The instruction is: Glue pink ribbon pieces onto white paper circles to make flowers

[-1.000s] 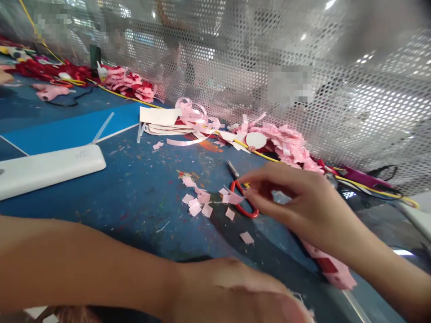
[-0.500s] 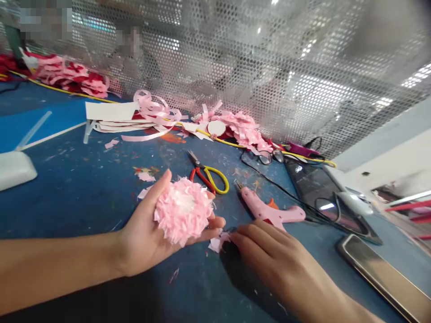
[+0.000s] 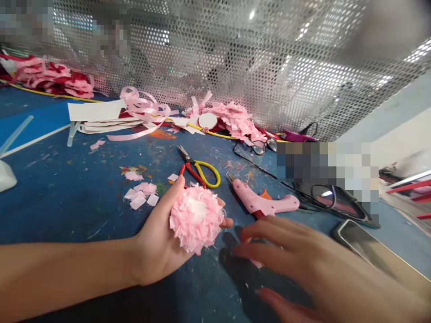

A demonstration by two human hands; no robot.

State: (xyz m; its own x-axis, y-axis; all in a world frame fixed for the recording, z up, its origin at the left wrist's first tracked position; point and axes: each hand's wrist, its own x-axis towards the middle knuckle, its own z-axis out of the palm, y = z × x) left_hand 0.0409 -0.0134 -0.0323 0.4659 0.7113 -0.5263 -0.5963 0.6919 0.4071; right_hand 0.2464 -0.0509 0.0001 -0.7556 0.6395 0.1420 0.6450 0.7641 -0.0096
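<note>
A round, ruffled pink ribbon flower (image 3: 198, 217) with a pale centre lies in my left hand (image 3: 155, 251), the thumb along its near-left edge and fingertips showing past its right side. My right hand (image 3: 296, 260), slightly blurred, hovers low over the table with its fingers apart. A small pink scrap (image 3: 257, 264) shows under its fingers, apparently not gripped. Just beyond the right hand lies a pink glue gun (image 3: 261, 199) with an orange trigger. Scissors (image 3: 198, 168) with one red and one yellow handle lie behind the flower, blades partly apart.
Several pink ribbon pieces (image 3: 139, 195) lie left of the flower. White card strips (image 3: 97, 111), curled pink ribbon (image 3: 144, 105) and a pink ruffled heap (image 3: 232, 117) line the perforated metal screen (image 3: 202, 54). Glasses (image 3: 259, 147) and a phone (image 3: 387, 260) are to the right.
My right hand has opened its fingers and lifted from the small scraps beside the left fingertips. The left hand with the flower has shifted right, uncovering pieces on the table.
</note>
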